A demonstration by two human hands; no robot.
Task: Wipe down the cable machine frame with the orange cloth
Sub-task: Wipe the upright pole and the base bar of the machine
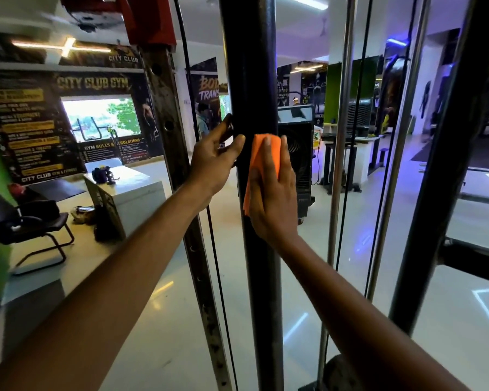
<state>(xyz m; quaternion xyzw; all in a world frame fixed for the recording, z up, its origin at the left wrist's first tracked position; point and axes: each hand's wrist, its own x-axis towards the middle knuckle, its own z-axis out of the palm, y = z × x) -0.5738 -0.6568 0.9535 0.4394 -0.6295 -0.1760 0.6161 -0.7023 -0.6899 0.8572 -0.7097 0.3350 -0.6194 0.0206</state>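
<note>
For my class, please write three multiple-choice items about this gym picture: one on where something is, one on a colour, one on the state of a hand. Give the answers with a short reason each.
1. Where is the cloth?
A. on the floor
B. against the black post
C. on the chair

2. What colour is the cloth?
A. orange
B. blue
C. white

3. What is the left hand doing?
A. hanging idle
B. holding a bottle
C. gripping the post

Answers: 1 B, the right hand presses it flat on the post. 2 A, it is bright orange. 3 C, its fingers curl round the post's edge.
</note>
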